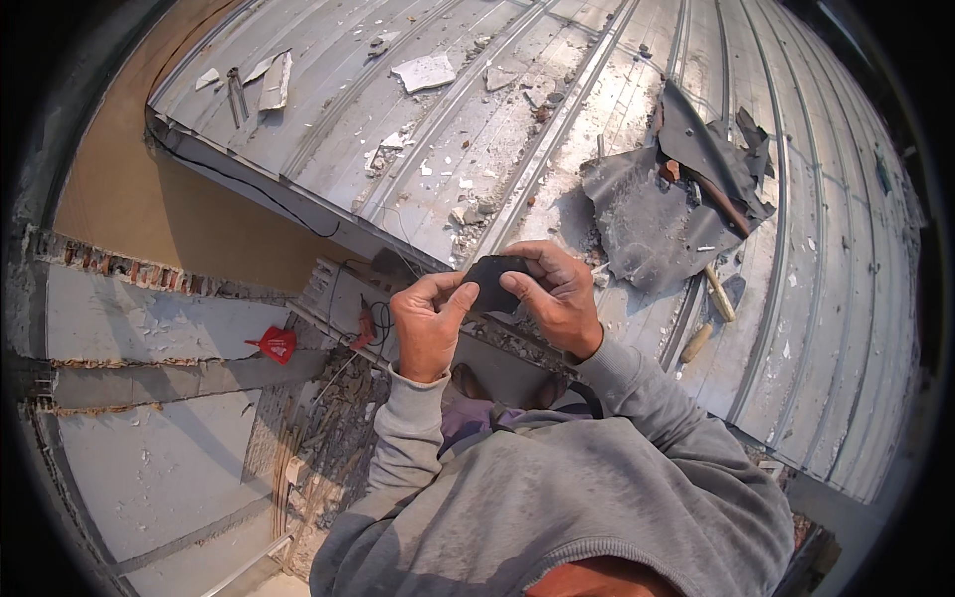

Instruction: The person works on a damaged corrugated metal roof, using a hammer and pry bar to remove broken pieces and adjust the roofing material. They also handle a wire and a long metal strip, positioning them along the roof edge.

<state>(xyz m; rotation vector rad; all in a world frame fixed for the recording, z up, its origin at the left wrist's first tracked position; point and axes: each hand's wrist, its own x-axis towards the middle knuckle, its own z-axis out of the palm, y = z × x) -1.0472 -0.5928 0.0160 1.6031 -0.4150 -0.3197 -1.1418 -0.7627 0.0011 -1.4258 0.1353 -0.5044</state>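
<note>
A: "State the counts, left to right."

B: "On my feed: one red object (278, 344) at left; one left hand (428, 323); one black piece (487, 287); one right hand (559, 298); torn dark sheeting (637, 224) at far right; two handle-shaped pieces (696, 343), nearer."

A: "State grip and orientation."

B: "I see both hands pinching the black piece, which sits between them. Its visible part runs roughly left to right, one end toward each hand; fingers cover the ends."
</note>
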